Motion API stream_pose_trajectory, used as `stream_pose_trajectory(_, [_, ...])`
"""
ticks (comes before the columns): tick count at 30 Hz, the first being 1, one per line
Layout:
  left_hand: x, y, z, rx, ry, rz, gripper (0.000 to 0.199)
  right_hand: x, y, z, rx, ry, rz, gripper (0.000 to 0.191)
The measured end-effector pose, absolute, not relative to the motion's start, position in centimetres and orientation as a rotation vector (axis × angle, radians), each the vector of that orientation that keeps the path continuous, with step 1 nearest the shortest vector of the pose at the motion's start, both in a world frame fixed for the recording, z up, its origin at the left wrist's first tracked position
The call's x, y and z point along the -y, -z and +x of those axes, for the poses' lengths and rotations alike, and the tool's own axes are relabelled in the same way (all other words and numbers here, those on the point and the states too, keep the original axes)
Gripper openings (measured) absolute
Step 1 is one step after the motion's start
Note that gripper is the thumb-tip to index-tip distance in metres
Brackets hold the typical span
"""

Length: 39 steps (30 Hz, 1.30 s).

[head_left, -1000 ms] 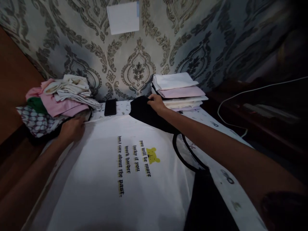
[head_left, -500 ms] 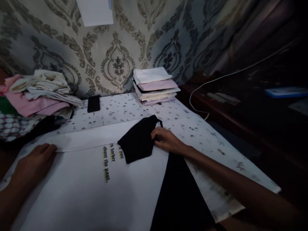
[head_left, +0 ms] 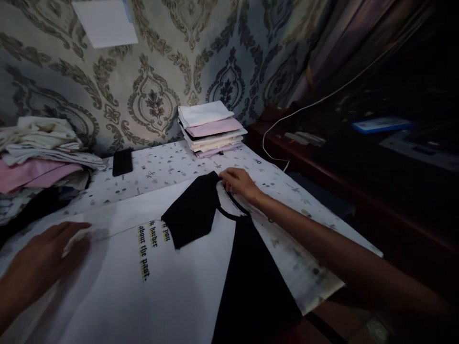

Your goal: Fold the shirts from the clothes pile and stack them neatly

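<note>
A white shirt (head_left: 172,296) with black sleeves and printed lettering lies across the table, one side folded over toward the middle. My right hand (head_left: 238,184) pinches the shirt near its collar, at the top of the folded black sleeve (head_left: 191,208). The collar opening shows just below that hand. At the left, my left hand (head_left: 53,258) holds a bunched bit of the shirt's lower edge between thumb and fingers, slightly lifted.
A neat stack of folded clothes (head_left: 211,129) stands at the back. Left of it are a black phone (head_left: 122,162) and a loose clothes pile (head_left: 43,153). A white cable (head_left: 268,138) hangs along the right side, by a dark red surface (head_left: 304,155).
The view has turned rightward. My right hand has moved up along the collar, which now shows open. My left hand has lifted the shirt's edge a little.
</note>
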<state>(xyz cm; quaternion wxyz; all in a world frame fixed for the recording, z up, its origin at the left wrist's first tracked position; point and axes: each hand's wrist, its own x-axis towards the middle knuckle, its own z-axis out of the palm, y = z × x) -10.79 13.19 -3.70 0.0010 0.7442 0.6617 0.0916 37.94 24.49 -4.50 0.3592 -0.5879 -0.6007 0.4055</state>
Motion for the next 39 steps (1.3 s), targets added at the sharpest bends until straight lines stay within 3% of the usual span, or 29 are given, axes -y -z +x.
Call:
stream_pose_trajectory(3, [-14.9, 2.8, -3.2, -1.86, -0.473, 2.331, 0.039, -28.0, 4.0, 36.9, 1.289, -1.182, -1.783, 0.034])
stream_pose_trajectory(11, [-16.3, 4.4, 12.0, -0.971, -0.295, 2.623, 0.038, -32.6, 4.5, 35.6, 1.241, -1.252, -1.915, 0.036])
stream_pose_trajectory(16, [-15.8, 5.8, 13.5, -1.063, -0.242, 2.728, 0.019, -33.2, 5.4, 36.1, 1.178, -1.295, -1.901, 0.038])
stream_pose_trajectory(20, [-16.0, 5.0, 13.5, -1.082, -0.227, 2.725, 0.021, -33.5, 5.4, 35.9, 1.171, -1.3, -1.885, 0.038])
stream_pose_trajectory(25, [-16.7, 3.9, 14.1, -1.131, -0.305, 2.623, 0.01, -31.8, 4.3, 36.0, 1.213, -1.236, -1.799, 0.029])
stream_pose_trajectory(28, [-17.1, 4.4, 15.5, -1.225, -0.388, 2.565, 0.031, -29.0, 3.8, 36.4, 1.263, -1.166, -1.736, 0.023])
stream_pose_trajectory(31, [-17.3, 5.5, 17.0, -1.338, -0.372, 2.566, 0.048, -25.8, 3.9, 36.8, 1.409, -1.211, -1.723, 0.03])
stream_pose_trajectory(35, [-17.4, 6.0, 17.8, -1.426, -0.389, 2.431, 0.03, -23.2, 4.5, 36.9, 1.63, -1.285, -1.723, 0.034])
stream_pose_trajectory(39, [-17.2, 5.0, 17.9, -1.307, -0.521, 2.136, 0.025, -22.8, 4.8, 36.7, 1.63, -1.318, -1.745, 0.034])
